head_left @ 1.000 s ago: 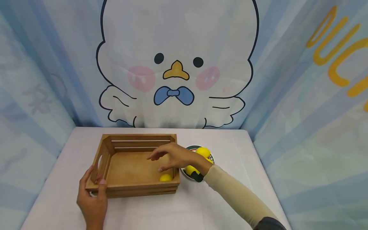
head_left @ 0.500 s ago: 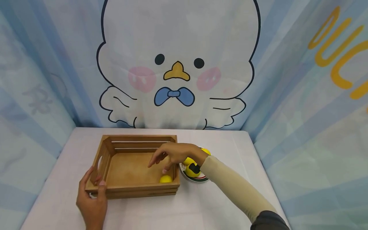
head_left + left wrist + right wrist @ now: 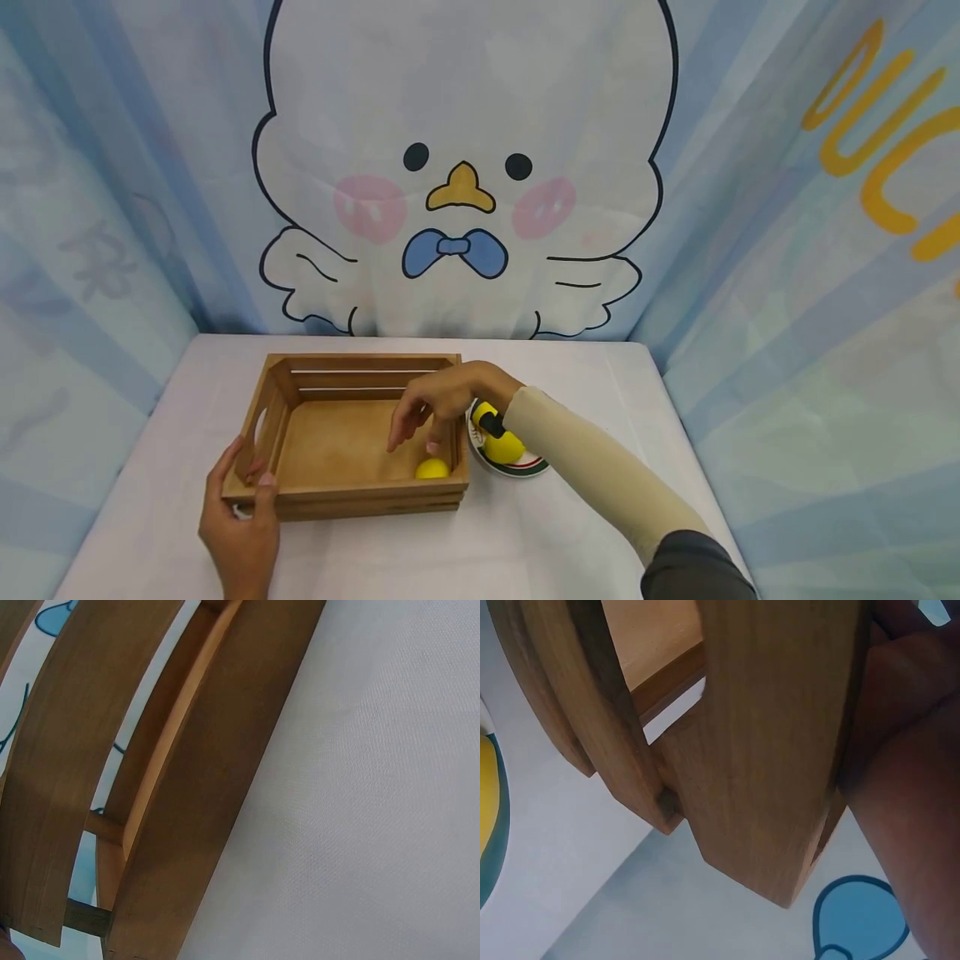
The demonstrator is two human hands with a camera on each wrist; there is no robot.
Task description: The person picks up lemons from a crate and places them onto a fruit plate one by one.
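My left hand (image 3: 242,525) grips the front left corner of a brown wooden slatted crate (image 3: 341,502), thumb on the front edge and fingers at the left end. Over the crate's right end reaches my right hand (image 3: 438,400), its fingers hanging down loosely curled inside, with nothing seen in them. Just below its fingertips, in the front right corner of the crate, lies a smooth yellow round thing (image 3: 432,468), partly hidden by the front wall. In the right wrist view the hand is close against the crate's slatted end (image 3: 772,750).
Right of the crate stands a plate (image 3: 517,472) with a green and red rim, bearing yellow round things (image 3: 504,448), partly hidden by the forearm and a black wrist device (image 3: 492,424). A white cloth covers the table (image 3: 585,533). Printed curtains hang behind and at both sides.
My right hand's fingers have turned from reaching leftward to pointing down, nearer the yellow thing, while its wrist rose and shifted left. My left hand and the crate stay put.
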